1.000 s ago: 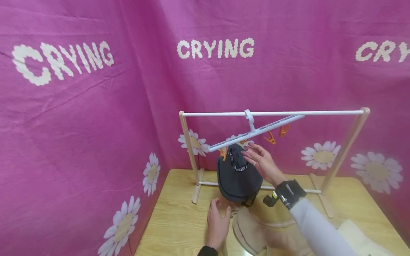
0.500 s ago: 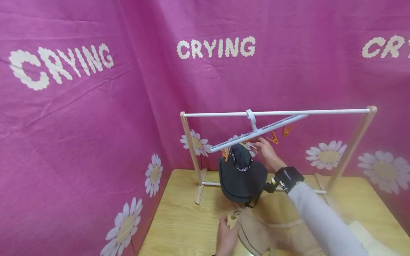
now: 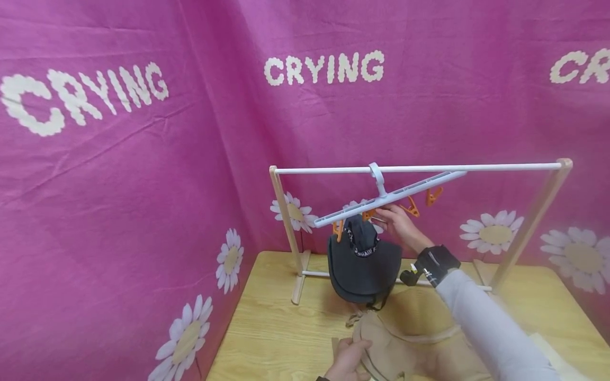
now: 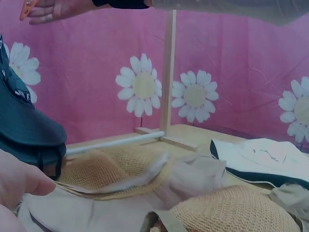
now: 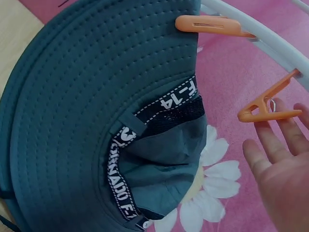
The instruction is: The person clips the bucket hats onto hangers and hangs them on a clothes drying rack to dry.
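Note:
A dark sun hat (image 3: 364, 272) hangs by its brim from an orange clip (image 5: 207, 24) on the pale blue hanger (image 3: 391, 199). My right hand (image 3: 400, 227) reaches up beside its crown, just under the hanger. In the right wrist view, the right fingers (image 5: 273, 142) extend to a second orange clip (image 5: 268, 108), touching its lower arm; nothing is clamped in that clip. Low in front, my left hand (image 3: 348, 360) holds the near-left brim edge of a tan sun hat (image 3: 381, 338) on the table, its finger (image 4: 38, 181) lying over the brim.
The hanger hooks over the white bar (image 3: 476, 168) of a wooden-legged rack. Two more orange clips (image 3: 412, 206) dangle toward its right. A woven tan hat (image 4: 236, 212) and a white hat with dark edging (image 4: 265, 157) lie on the wooden table (image 3: 267, 328).
My right hand has moved from in front of the dark hat to the orange clip under the hanger. My left hand has come down and right onto the tan hat's brim.

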Demonstrator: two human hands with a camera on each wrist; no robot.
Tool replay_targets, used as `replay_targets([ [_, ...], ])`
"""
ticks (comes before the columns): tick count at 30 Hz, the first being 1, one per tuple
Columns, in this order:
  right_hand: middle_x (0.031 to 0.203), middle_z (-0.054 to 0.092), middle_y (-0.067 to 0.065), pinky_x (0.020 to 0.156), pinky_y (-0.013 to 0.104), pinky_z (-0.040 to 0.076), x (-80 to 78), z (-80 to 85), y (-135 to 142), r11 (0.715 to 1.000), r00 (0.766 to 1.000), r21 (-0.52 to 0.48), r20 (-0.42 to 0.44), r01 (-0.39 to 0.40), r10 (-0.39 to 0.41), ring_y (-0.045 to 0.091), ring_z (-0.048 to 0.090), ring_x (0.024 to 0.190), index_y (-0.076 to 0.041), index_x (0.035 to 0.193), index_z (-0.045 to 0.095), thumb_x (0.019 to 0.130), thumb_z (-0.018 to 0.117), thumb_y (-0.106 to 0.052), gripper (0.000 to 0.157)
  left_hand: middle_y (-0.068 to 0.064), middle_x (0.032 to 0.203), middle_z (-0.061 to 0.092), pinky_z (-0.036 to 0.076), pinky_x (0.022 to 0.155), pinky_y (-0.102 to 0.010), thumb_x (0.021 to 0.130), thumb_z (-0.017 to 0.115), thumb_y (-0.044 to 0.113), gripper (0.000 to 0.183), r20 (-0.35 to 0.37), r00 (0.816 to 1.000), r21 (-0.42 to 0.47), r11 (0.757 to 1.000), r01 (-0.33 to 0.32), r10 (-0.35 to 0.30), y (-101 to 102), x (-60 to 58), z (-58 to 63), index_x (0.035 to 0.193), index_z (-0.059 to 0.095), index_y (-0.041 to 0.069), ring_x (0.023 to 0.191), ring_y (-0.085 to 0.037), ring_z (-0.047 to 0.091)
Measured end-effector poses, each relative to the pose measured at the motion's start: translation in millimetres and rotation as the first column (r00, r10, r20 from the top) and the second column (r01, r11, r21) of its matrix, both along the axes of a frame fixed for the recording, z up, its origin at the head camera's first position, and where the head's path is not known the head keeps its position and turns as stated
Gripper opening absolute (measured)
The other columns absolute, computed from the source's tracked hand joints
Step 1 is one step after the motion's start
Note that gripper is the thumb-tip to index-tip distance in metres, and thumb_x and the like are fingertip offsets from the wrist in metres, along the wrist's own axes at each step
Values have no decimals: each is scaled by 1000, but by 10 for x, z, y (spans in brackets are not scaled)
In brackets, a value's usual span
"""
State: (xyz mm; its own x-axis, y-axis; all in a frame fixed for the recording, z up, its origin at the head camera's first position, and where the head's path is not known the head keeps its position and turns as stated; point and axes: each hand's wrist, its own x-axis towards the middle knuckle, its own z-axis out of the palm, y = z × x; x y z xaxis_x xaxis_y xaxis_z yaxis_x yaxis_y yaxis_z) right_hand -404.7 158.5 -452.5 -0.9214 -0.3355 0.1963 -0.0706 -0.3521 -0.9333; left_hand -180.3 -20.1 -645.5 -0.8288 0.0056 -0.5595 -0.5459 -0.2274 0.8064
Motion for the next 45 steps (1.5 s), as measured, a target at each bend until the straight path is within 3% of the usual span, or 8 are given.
replay_targets([
  [4,107,72,-10,102,25,53,17,8,11,986,997,161,-59,50,-41,2,67,104,-11,118,65,106,59,-8,14,-29,121,48,54,96,-61,95,71,13,53,-9,1000,-8,1000,-26,26,42,19,-93,129,43,-16,119,-46,52],
  [9,97,72,-9,87,21,53,10,-13,6,912,975,379,-207,158,-83,4,65,94,3,119,70,101,70,-13,25,-18,108,65,61,87,-42,94,69,9,35,-91,996,-12,1000,-5,4,104,-22,-182,118,54,-11,101,-27,68],
  [21,95,76,4,81,28,52,11,10,-27,877,971,453,-234,159,-55,12,64,87,10,118,68,105,66,-20,33,-20,114,60,60,90,-50,93,71,6,48,-73,997,-4,1000,-19,19,177,-77,-115,126,40,-10,104,-31,70],
  [26,91,66,1,81,27,50,54,-14,-76,871,982,466,-166,156,-88,9,62,88,5,111,64,106,65,-24,30,-11,101,73,63,82,-43,91,72,7,32,-117,993,-106,994,18,-30,200,-81,-190,117,60,-6,93,-25,75],
  [29,91,64,-2,85,25,55,69,-39,-98,919,992,379,-103,109,-76,8,65,90,-1,108,63,107,63,-22,20,-5,90,76,62,75,-34,86,74,7,21,-176,983,-208,978,16,-54,211,-87,-250,106,69,1,84,-19,75],
  [34,104,73,2,96,29,56,68,-88,-51,994,994,-16,30,-104,104,15,71,102,-11,113,66,113,45,-13,22,-1,94,75,58,81,-31,80,81,9,28,-243,970,-243,968,-58,-3,255,-164,-370,107,74,8,86,-15,70],
  [40,125,71,11,110,33,47,78,-154,70,896,937,-322,64,-305,342,23,65,122,-11,127,64,115,17,-14,49,-1,101,77,58,90,-36,82,85,18,39,-187,982,-194,978,-78,41,299,-264,-444,120,75,13,92,-15,71],
  [45,134,68,15,116,36,44,50,-190,134,834,892,-345,-26,-431,451,27,62,131,-9,137,64,115,15,-10,53,-1,98,77,58,89,-35,87,79,19,37,-164,986,-153,988,-26,1,299,-276,-384,121,72,7,91,-16,72],
])
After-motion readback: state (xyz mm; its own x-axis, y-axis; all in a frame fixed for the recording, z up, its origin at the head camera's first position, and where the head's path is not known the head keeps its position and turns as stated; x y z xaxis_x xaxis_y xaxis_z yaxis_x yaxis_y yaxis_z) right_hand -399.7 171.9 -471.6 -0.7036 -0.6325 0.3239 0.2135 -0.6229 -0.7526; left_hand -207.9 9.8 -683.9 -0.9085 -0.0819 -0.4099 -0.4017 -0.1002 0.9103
